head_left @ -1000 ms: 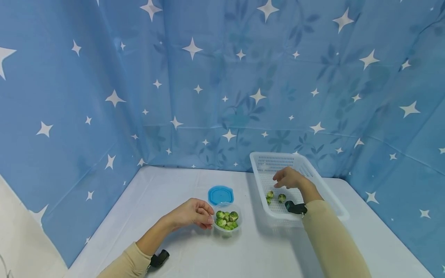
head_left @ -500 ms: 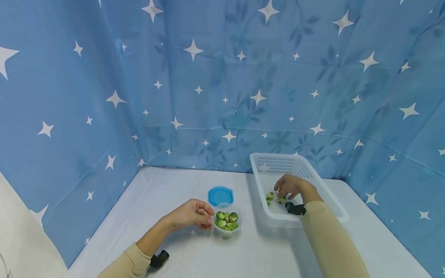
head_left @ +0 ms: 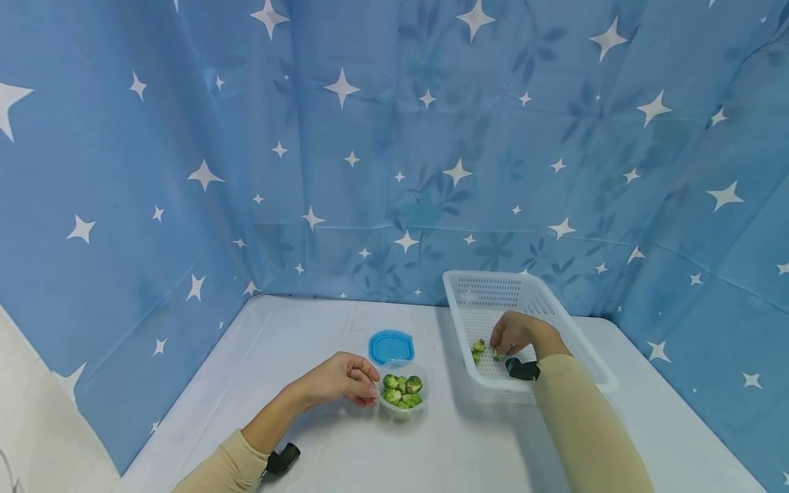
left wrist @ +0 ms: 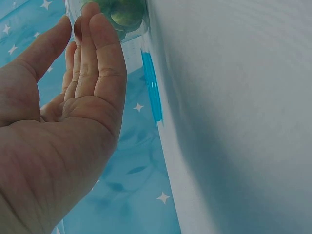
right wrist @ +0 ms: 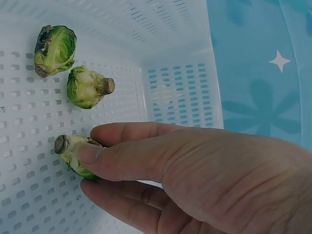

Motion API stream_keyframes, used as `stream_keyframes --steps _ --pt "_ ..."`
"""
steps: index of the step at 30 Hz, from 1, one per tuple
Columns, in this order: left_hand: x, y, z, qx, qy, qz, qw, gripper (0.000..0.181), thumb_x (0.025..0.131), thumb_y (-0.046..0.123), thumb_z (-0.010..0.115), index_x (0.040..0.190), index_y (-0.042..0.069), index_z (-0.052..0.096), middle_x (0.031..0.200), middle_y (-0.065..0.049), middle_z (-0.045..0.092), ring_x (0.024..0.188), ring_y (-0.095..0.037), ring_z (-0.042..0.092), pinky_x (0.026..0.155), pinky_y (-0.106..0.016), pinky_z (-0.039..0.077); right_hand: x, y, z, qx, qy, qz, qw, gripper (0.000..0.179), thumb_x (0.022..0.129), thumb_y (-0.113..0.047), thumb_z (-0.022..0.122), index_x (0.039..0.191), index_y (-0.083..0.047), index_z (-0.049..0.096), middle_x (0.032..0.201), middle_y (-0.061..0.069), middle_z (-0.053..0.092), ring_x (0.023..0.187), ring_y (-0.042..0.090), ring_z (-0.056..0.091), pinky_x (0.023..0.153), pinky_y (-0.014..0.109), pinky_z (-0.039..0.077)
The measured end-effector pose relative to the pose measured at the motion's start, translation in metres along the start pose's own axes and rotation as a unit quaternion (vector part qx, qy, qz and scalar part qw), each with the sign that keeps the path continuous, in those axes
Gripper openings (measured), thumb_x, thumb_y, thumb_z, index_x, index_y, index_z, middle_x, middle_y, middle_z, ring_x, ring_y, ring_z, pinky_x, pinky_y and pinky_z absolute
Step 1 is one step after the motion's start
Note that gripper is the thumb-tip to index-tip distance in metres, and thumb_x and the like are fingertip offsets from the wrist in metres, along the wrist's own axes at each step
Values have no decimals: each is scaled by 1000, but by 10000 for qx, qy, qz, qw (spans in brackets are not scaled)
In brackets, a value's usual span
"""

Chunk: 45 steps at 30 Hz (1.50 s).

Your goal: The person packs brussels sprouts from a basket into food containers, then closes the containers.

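Thumb and fingers of my right hand (head_left: 516,333) pinch a Brussels sprout (right wrist: 72,150) inside the white basket (head_left: 600,366). Its stem end points away from the palm in the right wrist view. Two more Brussels sprouts lie close by on the basket floor, one upper left (right wrist: 56,50) and one stem-right (right wrist: 87,87). My left hand (head_left: 342,380) is beside a small clear round container (head_left: 401,415), fingers nearly straight and fingertips at its wall. Whether they press on it cannot be told. Several Brussels sprouts (head_left: 403,392) fill the container.
A blue lid (head_left: 391,347) lies flat just behind the container. Both stand on a white-covered table (head_left: 345,452). The basket's raised walls surround my right hand. A blue star-patterned curtain (head_left: 382,150) hangs behind and at both sides.
My right hand has come down inside the basket, and its fingers have closed on a Brussels sprout. My left hand has stayed beside the container.
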State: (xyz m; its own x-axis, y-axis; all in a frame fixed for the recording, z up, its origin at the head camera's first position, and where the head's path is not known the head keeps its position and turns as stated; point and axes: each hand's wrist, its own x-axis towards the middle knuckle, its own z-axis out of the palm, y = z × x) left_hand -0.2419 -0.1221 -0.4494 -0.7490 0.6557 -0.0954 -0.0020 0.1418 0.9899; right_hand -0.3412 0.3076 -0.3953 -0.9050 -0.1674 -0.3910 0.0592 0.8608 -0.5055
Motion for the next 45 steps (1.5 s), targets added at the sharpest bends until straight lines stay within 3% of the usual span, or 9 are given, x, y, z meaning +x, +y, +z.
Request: stream_keyframes --steps 10,17,25,32,40,45 --pt "1 -2 0 24 1 -5 10000 35 95 9 76 121 -12 63 95 -12 78 87 -23 78 82 -44 65 -2 -1 1 -188 111 -167 9996 16 83 8 77 97 1 75 98 10 72 87 20 64 79 35 61" --pt "1 -1 -1 38 -7 32 10000 36 96 9 75 121 -13 62 96 -12 78 87 -22 78 82 -43 65 3 0 0 -395 204 -289 9986 11 87 3 77 96 1 71 93 9 69 83 20 61 77 36 59" --pt "1 -2 0 15 20 15 10000 37 96 10 76 121 -12 62 95 -12 78 87 -23 78 82 -44 65 10 3 -3 -413 752 -881 9924 23 93 -1 71 116 4 74 106 16 73 88 22 68 79 41 61" --pt "1 -1 -1 30 -4 11 10000 37 96 10 75 122 -13 61 95 -11 78 87 -22 78 82 -44 65 10 3 -4 -254 1055 -1035 9887 17 95 -1 70 111 3 74 107 18 74 90 26 72 84 50 62" --pt "1 -1 -1 12 -51 13 10000 37 96 10 75 122 -13 61 96 -13 78 88 -22 78 82 -43 65 11 -1 -3 -160 1264 -1214 9844 10 92 -2 75 98 1 66 88 11 68 76 21 62 67 35 54" --pt "1 -1 -1 -13 -58 17 10000 36 96 10 75 122 -12 62 97 -14 78 88 -23 78 82 -43 65 9 -8 -6 -185 1444 -1479 9782 11 93 -4 74 96 0 64 86 11 66 74 21 61 65 34 50"
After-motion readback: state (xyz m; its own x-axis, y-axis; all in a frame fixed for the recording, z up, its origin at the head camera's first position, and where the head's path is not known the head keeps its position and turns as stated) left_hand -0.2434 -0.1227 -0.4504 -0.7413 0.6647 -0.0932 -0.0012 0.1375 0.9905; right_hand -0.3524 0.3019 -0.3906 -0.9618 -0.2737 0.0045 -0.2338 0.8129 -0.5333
